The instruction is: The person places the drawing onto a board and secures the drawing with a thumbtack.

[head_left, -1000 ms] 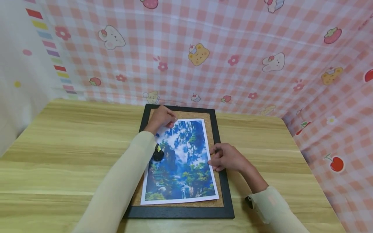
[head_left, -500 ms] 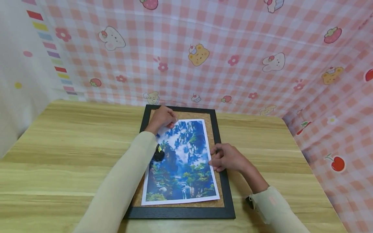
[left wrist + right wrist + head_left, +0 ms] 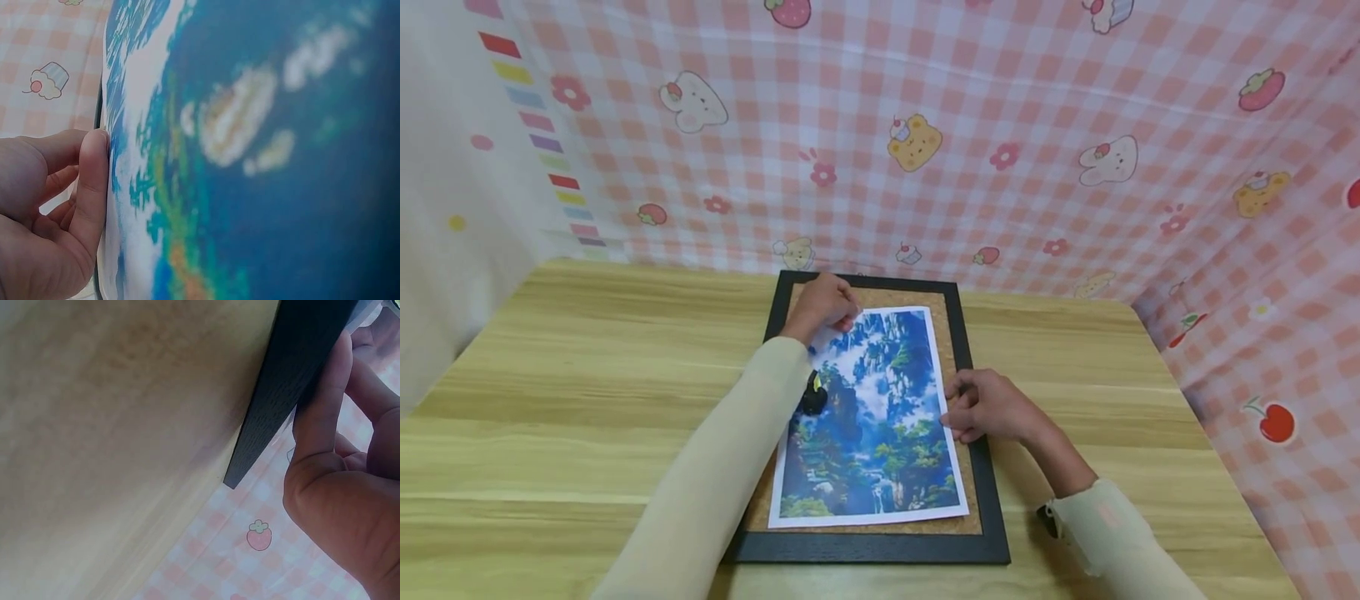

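Left hand (image 3: 822,304) hides the print's (image 3: 880,408) corner; its grip seemingly pinching.

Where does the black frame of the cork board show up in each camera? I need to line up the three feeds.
Head: the black frame lies flat at table centre, around the cork and the landscape print.
Left wrist: only a dark sliver of it beside the print's left edge, above the left hand.
Right wrist: a dark bar slanting from top right, next to the right hand.
Shared landmark: the pink checked cloth.
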